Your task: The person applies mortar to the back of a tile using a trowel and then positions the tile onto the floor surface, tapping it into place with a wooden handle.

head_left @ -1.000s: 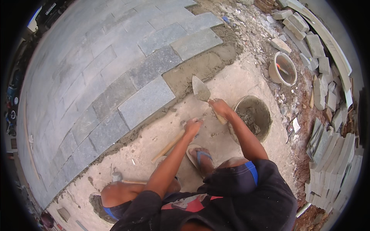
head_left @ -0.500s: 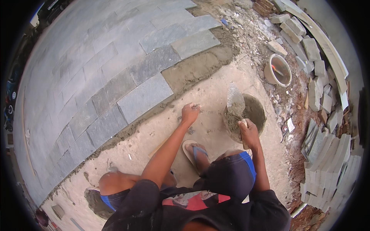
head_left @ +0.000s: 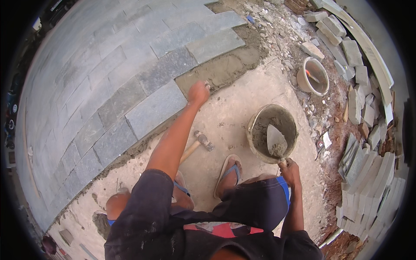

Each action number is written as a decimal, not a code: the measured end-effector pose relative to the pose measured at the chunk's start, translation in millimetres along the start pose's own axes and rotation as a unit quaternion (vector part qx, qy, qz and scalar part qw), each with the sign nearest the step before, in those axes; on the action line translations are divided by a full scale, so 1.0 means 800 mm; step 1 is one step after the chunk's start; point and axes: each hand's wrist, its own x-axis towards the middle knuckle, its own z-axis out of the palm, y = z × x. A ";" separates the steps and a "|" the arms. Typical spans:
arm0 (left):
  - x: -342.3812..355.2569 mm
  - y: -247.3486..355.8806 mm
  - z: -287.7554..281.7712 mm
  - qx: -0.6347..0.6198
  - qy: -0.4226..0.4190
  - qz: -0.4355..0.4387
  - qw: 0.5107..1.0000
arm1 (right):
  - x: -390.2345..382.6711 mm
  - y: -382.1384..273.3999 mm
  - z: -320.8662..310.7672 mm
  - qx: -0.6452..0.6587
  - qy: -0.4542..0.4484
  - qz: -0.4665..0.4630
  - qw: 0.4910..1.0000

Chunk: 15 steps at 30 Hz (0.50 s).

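My right hand (head_left: 291,171) grips the handle of a pointed trowel (head_left: 275,138). Its blade lies over the inside of a bucket (head_left: 251,130) of grey mortar, with a lump of mortar near the handle end. My left hand (head_left: 199,93) is closed at the near edge of a wet mortar bed (head_left: 232,69), beside the corner of a grey stone tile (head_left: 156,110). Something small and greyish shows at its fingertips, too small to name. Between my left forearm and my feet a hammer (head_left: 202,141) with a wooden handle rests on the concrete.
Laid grey tiles (head_left: 104,73) cover the left side. A pale tub (head_left: 313,89) with an orange-handled tool stands on rubble (head_left: 277,39) at the right. Stacked stone slabs (head_left: 368,186) and loose blocks (head_left: 352,53) line the far right. My sandalled feet (head_left: 228,173) are on the concrete.
My left hand has moved up and left from over the concrete to the mortar bed's edge. My right hand has come down slightly, bringing the trowel blade from the bucket's left side over its inside.
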 end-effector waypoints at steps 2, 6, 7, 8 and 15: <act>0.010 0.006 0.010 0.051 -0.043 0.003 0.998 | 0.010 0.012 0.010 -0.033 0.008 -0.005 0.999; 0.033 -0.017 0.025 0.128 -0.050 0.069 0.988 | 0.015 -0.030 -0.002 -0.124 0.018 -0.020 0.992; 0.039 -0.017 0.031 0.127 -0.045 0.081 0.987 | 0.017 -0.038 -0.008 -0.164 0.028 -0.025 0.986; 0.045 -0.018 0.036 0.128 -0.040 0.092 0.987 | 0.022 -0.040 -0.012 -0.180 0.034 -0.026 0.983; 0.074 -0.015 0.042 0.196 -0.081 0.166 0.963 | 0.044 -0.058 -0.023 -0.206 0.041 -0.008 0.978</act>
